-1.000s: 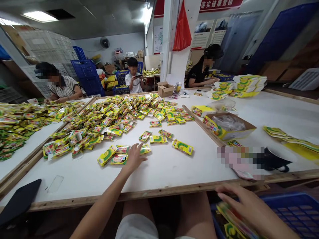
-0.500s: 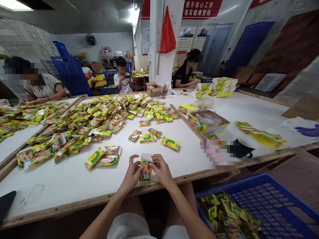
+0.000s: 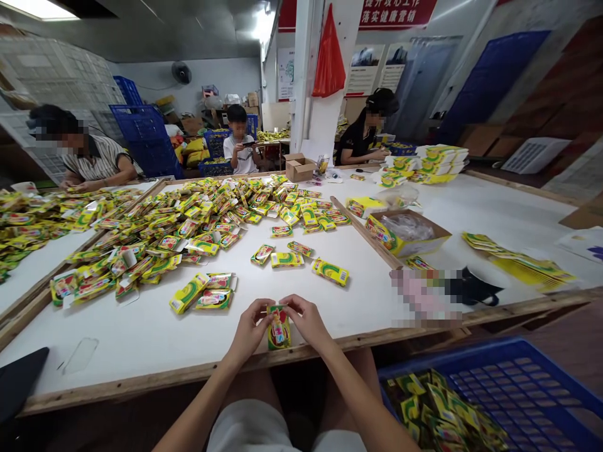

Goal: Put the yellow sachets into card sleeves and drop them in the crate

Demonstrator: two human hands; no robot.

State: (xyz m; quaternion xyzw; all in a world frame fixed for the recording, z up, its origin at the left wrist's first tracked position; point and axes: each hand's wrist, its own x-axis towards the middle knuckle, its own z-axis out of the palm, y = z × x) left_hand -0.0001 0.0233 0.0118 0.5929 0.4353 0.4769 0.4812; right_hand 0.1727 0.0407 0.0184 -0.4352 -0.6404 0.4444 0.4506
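Observation:
A small yellow-green printed carton (image 3: 279, 331) is held upright at the table's front edge, its bright lettering facing me. My left hand (image 3: 257, 320) grips its upper left side, thumb on the front and fingers curled at the top. My right hand (image 3: 301, 314) pinches the top right corner, fingertips along the upper edge. The top flap is folded over and mostly hidden by my fingers. Just left of my hands lie several similar cartons (image 3: 214, 299). Beyond them are a few more loose cartons (image 3: 287, 259), one of them a yellow carton (image 3: 330, 272) near my right hand.
A large heap of cartons (image 3: 188, 220) covers the table's left and back. A wooden strip (image 3: 365, 232) divides the table; right of it stands an open box (image 3: 409, 242) with plastic inside. A blue crate (image 3: 518, 358) holding cartons sits below right. Other people sit across the table.
The white top flap that stood up from the carton is now folded down. Both hands have closed in on the carton's top edge. My view has shifted slightly left.

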